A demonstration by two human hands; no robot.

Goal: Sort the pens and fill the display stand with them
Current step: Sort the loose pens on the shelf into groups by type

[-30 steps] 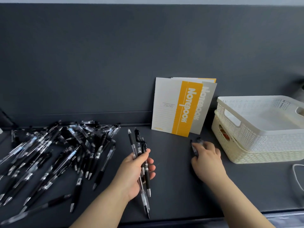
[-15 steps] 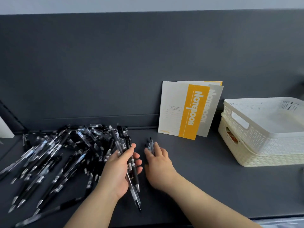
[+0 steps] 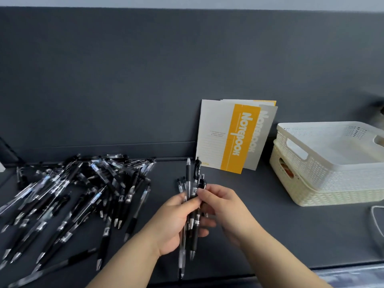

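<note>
My left hand [image 3: 172,223] grips a bundle of several black pens [image 3: 190,177], held roughly upright over the dark table, tips pointing toward me. My right hand [image 3: 224,206] meets it from the right, fingers pinching the same bundle at its middle. A big loose pile of black and clear pens [image 3: 68,200] lies spread over the left half of the table. No display stand shows in this view.
Two notebooks [image 3: 230,136], one yellow-striped and one grey, lean against the dark back wall. Two stacked cream plastic baskets [image 3: 324,183] stand at the right. A white cable [image 3: 377,221] loops at the right edge. The table's front edge runs along the bottom right.
My right hand came from beside the baskets across to my left hand carrying pens. Both hands now hold one joined bundle, lifted slightly to the right of the pile.
</note>
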